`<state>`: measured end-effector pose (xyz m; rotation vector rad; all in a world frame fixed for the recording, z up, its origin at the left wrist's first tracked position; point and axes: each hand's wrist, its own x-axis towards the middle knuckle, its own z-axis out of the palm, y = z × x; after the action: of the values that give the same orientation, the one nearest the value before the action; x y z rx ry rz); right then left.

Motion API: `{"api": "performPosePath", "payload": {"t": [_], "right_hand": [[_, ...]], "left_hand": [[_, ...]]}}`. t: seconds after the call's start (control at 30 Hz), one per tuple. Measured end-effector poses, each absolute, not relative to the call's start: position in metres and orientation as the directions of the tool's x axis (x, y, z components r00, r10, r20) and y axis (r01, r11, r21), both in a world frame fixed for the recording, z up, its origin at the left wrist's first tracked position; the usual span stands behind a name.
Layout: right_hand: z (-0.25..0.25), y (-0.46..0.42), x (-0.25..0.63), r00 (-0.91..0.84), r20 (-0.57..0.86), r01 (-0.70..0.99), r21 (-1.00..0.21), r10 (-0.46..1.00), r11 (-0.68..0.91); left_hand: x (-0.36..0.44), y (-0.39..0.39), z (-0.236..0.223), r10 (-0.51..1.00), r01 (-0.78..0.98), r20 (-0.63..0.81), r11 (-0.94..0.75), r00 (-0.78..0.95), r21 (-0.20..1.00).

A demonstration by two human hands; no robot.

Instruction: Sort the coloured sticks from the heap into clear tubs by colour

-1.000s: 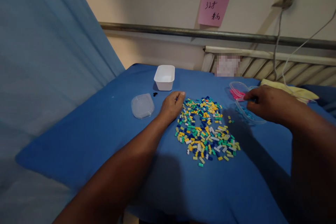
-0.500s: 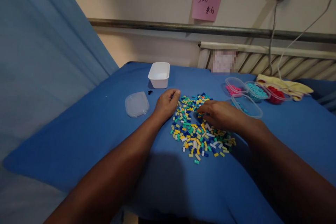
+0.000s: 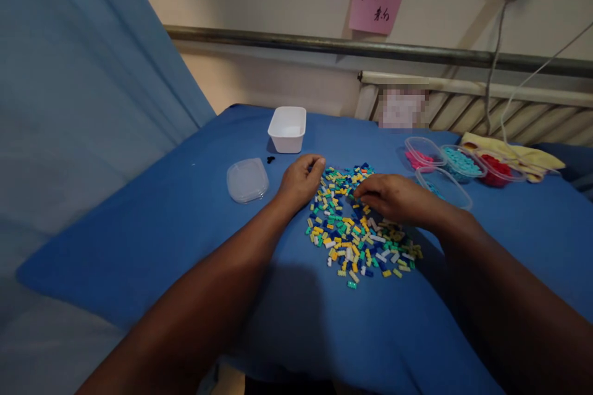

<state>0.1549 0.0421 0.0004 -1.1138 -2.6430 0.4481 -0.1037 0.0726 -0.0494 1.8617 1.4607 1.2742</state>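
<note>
A loose spread of small toy bricks (image 3: 345,242) in yellow, green, white and dark blue lies on the blue cloth. At its left edge rests my left hand (image 3: 301,182), fingers curled in; whatever they hold, if anything, is hidden. Over the upper right part of the spread, my right hand (image 3: 393,197) points its fingers down, thumb and fingertips drawn together at the bricks. Its palm and any piece between the fingertips are too dark to make out.
Beyond my left hand stand a white tub (image 3: 287,142), a clear lid (image 3: 248,182) and small black pieces (image 3: 271,160). To the right are clear containers of pink (image 3: 419,160), turquoise (image 3: 462,162) and red bricks (image 3: 495,171), another clear container (image 3: 451,194) and a yellow cloth (image 3: 523,154).
The whole view has shifted slightly, so things sit a little farther right. My right hand stays over the bricks with its fingers slightly changed; my left hand keeps its curled pose.
</note>
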Motion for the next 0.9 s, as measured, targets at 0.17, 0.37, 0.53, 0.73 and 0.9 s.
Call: {"api": "performPosePath", "payload": {"t": [0.17, 0.37, 0.53, 0.73, 0.9], "right_hand": [[0.021, 0.044, 0.177, -0.604, 0.033, 0.658, -0.543, 0.796, 0.521], [0.05, 0.049, 0.242, -0.324, 0.179, 0.886, -0.288, 0.929, 0.364], [0.047, 0.052, 0.274, -0.257, 0.077, 0.966, 0.004, 0.963, 0.257], [0.033, 0.05, 0.216, -0.455, 0.167, 0.876, -0.09, 0.874, 0.473], [0.005, 0.054, 0.158, -0.584, 0.097, 0.79, -0.158, 0.806, 0.592]], "left_hand": [[-0.105, 0.073, -0.05, 0.928, 0.494, 0.372, -0.33, 0.014, 0.805], [-0.107, 0.077, -0.053, 0.924, 0.505, 0.381, -0.336, 0.015, 0.795], [-0.108, 0.077, -0.051, 0.928, 0.516, 0.373, -0.322, 0.005, 0.794], [-0.109, 0.078, -0.051, 0.93, 0.517, 0.366, -0.319, 0.011, 0.794], [-0.11, 0.081, -0.056, 0.921, 0.516, 0.389, -0.339, 0.012, 0.787]]}}
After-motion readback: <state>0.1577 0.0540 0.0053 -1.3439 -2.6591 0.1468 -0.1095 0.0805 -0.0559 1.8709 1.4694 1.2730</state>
